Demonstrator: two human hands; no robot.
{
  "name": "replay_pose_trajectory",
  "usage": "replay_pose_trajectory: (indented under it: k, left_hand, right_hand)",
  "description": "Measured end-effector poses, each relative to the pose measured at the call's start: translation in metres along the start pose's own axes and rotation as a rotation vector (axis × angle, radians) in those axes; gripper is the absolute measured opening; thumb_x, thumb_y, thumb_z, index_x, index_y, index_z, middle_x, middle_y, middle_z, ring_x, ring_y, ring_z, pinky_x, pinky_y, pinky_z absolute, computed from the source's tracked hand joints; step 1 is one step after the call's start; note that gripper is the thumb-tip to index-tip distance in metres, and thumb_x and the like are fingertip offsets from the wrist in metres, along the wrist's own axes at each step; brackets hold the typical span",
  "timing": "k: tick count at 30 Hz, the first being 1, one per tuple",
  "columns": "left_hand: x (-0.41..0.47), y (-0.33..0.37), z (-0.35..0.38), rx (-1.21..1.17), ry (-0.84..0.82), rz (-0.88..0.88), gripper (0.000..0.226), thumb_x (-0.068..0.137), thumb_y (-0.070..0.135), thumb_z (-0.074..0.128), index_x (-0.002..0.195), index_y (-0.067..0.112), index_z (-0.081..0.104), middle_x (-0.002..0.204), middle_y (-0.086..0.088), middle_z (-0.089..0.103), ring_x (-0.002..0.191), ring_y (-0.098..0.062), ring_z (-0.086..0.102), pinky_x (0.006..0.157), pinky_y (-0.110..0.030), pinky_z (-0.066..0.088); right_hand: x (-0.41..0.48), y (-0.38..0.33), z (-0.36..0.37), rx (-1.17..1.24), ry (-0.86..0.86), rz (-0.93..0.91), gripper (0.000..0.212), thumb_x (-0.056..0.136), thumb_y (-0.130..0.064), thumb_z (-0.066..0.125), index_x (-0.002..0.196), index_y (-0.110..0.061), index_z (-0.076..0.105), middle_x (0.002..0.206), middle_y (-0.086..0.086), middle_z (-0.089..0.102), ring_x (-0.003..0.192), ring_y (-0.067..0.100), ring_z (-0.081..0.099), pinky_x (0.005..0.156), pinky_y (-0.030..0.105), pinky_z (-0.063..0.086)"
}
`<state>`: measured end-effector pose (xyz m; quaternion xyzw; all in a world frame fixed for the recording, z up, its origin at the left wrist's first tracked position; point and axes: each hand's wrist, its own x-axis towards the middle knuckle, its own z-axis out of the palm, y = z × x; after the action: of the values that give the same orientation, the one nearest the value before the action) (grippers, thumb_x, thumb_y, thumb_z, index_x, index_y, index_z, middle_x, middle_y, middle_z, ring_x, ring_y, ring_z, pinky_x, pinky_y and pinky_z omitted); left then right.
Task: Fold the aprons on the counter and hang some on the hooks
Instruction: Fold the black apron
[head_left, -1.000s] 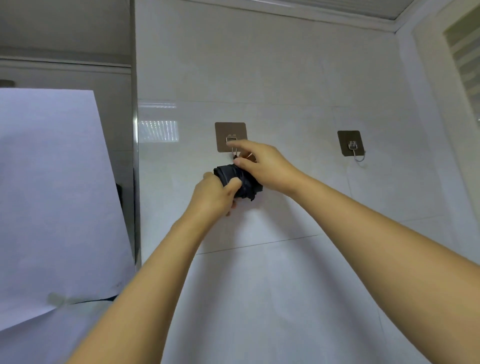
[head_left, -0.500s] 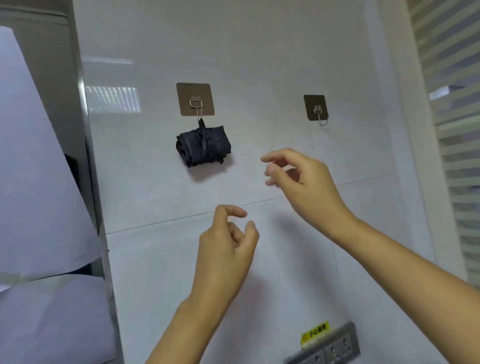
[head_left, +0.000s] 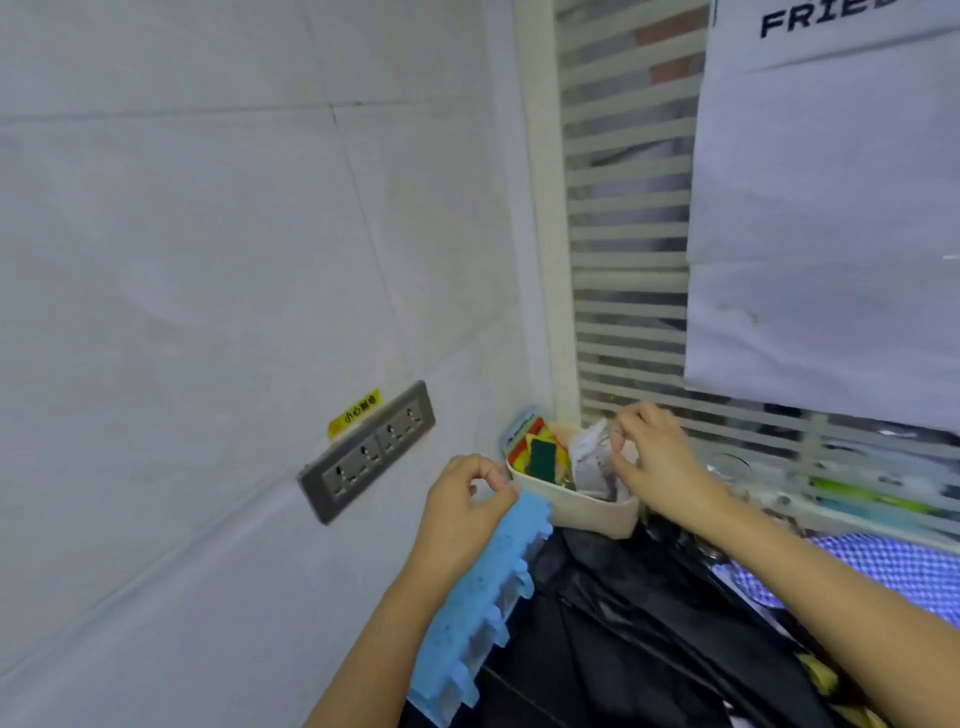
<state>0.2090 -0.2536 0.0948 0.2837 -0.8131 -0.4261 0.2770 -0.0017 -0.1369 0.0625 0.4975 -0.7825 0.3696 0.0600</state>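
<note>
A heap of dark aprons (head_left: 649, 629) lies on the counter at the lower middle. A purple checked cloth (head_left: 893, 569) lies to their right, partly under my right forearm. My left hand (head_left: 462, 512) hovers over the left end of the heap, in front of the blue mat, fingers loosely curled and holding nothing. My right hand (head_left: 657, 457) hovers above the beige box, fingers also loosely curled and empty. Neither hand touches the aprons. The wall hooks and the hung apron are out of view.
A blue foam mat (head_left: 483, 597) leans against the tiled wall. A beige box (head_left: 587, 506) with sponges and crumpled paper stands in the corner. A grey socket strip (head_left: 366, 452) is on the wall. A striped window with white paper (head_left: 826, 208) is behind.
The view has dropped from the hooks to the counter. Both hands have let go of the dark apron bundle, left it on the left hook and come down over the apron heap.
</note>
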Motion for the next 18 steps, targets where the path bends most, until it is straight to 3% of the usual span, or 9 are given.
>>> replay_pose_trajectory:
  k: [2,4,7,10,12,14,16,18]
  left_hand:
    - [0.004,-0.020,0.033,0.003,-0.112,-0.083,0.025,0.085,0.017,0.069,0.069,0.020,0.050,0.100,0.001,0.062,0.087,0.002,0.056,0.074,-0.004,0.039]
    - [0.007,-0.041,0.064,0.021,-0.199,-0.163,0.027,0.085,0.021,0.069,0.068,0.018,0.049,0.099,-0.004,0.063,0.083,-0.011,0.058,0.073,-0.017,0.043]
    - [0.001,-0.071,0.120,0.126,-0.384,-0.224,0.026,0.086,0.025,0.069,0.072,0.022,0.046,0.091,0.000,0.057,0.089,-0.014,0.055,0.070,-0.021,0.038]
    - [-0.011,-0.097,0.168,0.164,-0.582,-0.271,0.016,0.087,0.027,0.067,0.089,0.025,0.051,0.108,0.004,0.055,0.101,-0.008,0.050,0.080,-0.017,0.034]
    - [-0.020,-0.112,0.196,0.164,-0.687,-0.305,0.025,0.087,0.025,0.068,0.107,0.023,0.053,0.123,0.003,0.052,0.113,-0.008,0.048,0.087,-0.017,0.034]
    - [-0.031,-0.120,0.223,0.201,-0.763,-0.322,0.049,0.085,0.023,0.070,0.128,0.022,0.047,0.137,-0.002,0.044,0.126,-0.015,0.044,0.097,-0.018,0.035]
    - [-0.044,-0.125,0.253,0.307,-0.807,-0.295,0.074,0.084,0.022,0.071,0.146,0.026,0.030,0.151,-0.011,0.024,0.139,-0.025,0.029,0.111,-0.029,0.030]
    - [-0.053,-0.123,0.277,0.535,-0.755,-0.183,0.085,0.087,0.023,0.069,0.151,0.032,0.015,0.155,-0.017,0.009,0.143,-0.032,0.016,0.116,-0.038,0.025]
  right_hand:
    - [-0.032,0.048,0.002,-0.107,-0.128,0.224,0.020,0.083,-0.014,0.066,0.085,-0.017,0.046,0.097,0.003,0.046,0.099,0.030,0.046,0.072,0.032,0.027]
    - [-0.066,0.090,0.003,-0.235,-0.247,0.443,0.024,0.085,-0.030,0.066,0.097,-0.018,0.048,0.115,0.009,0.048,0.111,0.031,0.045,0.085,0.033,0.037]
    - [-0.135,0.144,0.001,-0.389,-0.390,0.755,0.057,0.083,-0.050,0.064,0.129,-0.020,0.047,0.133,0.009,0.042,0.124,0.032,0.040,0.101,0.042,0.039]
    - [-0.203,0.170,0.002,-0.357,-0.523,0.908,0.103,0.066,-0.077,0.061,0.149,-0.027,0.024,0.152,0.010,0.023,0.139,0.035,0.022,0.111,0.049,0.029]
    - [-0.241,0.175,0.009,-0.327,-0.704,0.895,0.139,0.034,-0.103,0.032,0.151,-0.037,-0.002,0.160,0.008,0.001,0.145,0.036,0.003,0.114,0.053,0.017]
    - [-0.266,0.180,0.020,-0.326,-0.832,0.843,0.144,0.016,-0.105,0.010,0.140,-0.041,-0.025,0.159,0.007,-0.018,0.145,0.038,-0.012,0.115,0.058,0.008]
    - [-0.277,0.189,0.025,-0.316,-0.855,0.836,0.137,0.027,-0.105,0.018,0.138,-0.040,-0.029,0.156,0.009,-0.026,0.143,0.040,-0.020,0.115,0.060,0.002]
    - [-0.274,0.198,0.027,-0.321,-0.855,0.838,0.116,0.062,-0.090,0.042,0.146,-0.039,-0.019,0.156,0.010,-0.026,0.142,0.040,-0.021,0.113,0.060,0.001]
